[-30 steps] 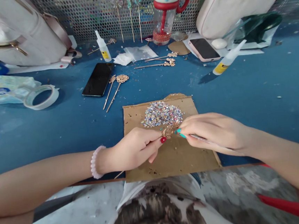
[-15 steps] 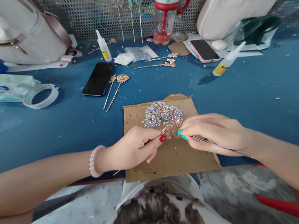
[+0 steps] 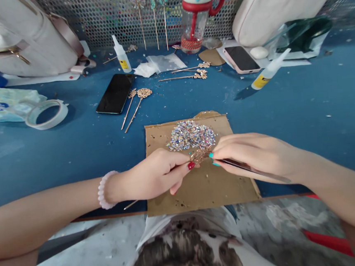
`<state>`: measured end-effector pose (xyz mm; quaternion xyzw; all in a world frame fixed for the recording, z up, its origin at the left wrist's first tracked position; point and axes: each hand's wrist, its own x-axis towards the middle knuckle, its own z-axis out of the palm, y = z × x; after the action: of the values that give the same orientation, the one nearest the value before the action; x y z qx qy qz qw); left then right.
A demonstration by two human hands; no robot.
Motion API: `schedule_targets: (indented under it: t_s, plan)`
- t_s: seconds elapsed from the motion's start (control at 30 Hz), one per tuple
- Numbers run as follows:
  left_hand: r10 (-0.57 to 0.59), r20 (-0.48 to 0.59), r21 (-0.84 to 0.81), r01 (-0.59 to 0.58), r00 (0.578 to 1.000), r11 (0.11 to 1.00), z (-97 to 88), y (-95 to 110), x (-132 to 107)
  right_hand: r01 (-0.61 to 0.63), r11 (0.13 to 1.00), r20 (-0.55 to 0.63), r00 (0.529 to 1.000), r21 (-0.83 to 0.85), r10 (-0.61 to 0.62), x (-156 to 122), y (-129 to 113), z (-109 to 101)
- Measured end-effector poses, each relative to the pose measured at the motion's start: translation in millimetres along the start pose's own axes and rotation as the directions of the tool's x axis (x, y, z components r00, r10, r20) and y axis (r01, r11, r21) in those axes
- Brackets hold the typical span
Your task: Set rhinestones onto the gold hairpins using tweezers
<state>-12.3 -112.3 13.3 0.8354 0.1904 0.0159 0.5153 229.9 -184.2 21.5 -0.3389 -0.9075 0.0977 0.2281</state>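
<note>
My left hand [image 3: 158, 174] pinches a gold openwork hairpin [image 3: 199, 156] by its ornate head; the tip of its stick pokes out below the wrist. In my right hand [image 3: 250, 155] is a pair of metal tweezers [image 3: 252, 169], gripped like a pen, the back end lying along the palm. The fingertips of that hand are right at the ornament's right side, and the tweezer tips are hidden there. Under both hands is a piece of brown cardboard [image 3: 201, 193]. A heap of small iridescent stones [image 3: 191, 135] lies on it just beyond the hairpin.
Beyond the cardboard lie more gold hairpins [image 3: 143, 93], a black phone [image 3: 116, 94] and a tape roll [image 3: 47, 115]. Glue bottles [image 3: 122, 57] stand left and right [image 3: 266, 77]. A cup [image 3: 191, 24], a pink phone [image 3: 242, 59] and bags [image 3: 278, 8] line the mesh back.
My right hand has tilted slightly, so the tweezers show more of their broad side. The left wrist has shifted a little left, and more of the hairpin's stick shows.
</note>
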Motion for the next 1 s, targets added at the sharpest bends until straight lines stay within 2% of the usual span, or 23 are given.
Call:
schedule_targets:
  t_s: [0.1, 0.3, 0.6, 0.8, 1.0]
  plan:
    - [-0.046, 0.021, 0.009, 0.045, 0.999, 0.999, -0.4, 0.2, 1.6, -0.071, 0.997, 0.086, 0.994, 0.002, 0.071, -0.3, -1.3, -2.2]
    - [-0.083, 0.024, 0.041, 0.082, 0.996, 0.996, -1.0, 1.4, 3.8, -0.179, 0.983, 0.156, 0.973, 0.032, 0.172, -1.9, -2.8, -3.5]
    - [-0.063, 0.045, 0.081, 0.059, 0.997, 0.995, -0.8, 1.7, 3.8, -0.220, 0.976, 0.255, 0.943, -0.003, 0.213, 1.8, -6.7, -5.3]
    - [-0.061, 0.056, 0.091, 0.056, 0.997, 0.994, -1.3, 0.3, 5.4, -0.203, 0.979, 0.238, 0.950, -0.026, 0.204, -0.8, -5.0, 1.2]
    - [-0.069, 0.052, 0.022, 0.068, 0.996, 0.997, -2.0, 0.7, 4.0, -0.217, 0.975, 0.209, 0.953, -0.040, 0.221, -0.3, -2.2, 2.6]
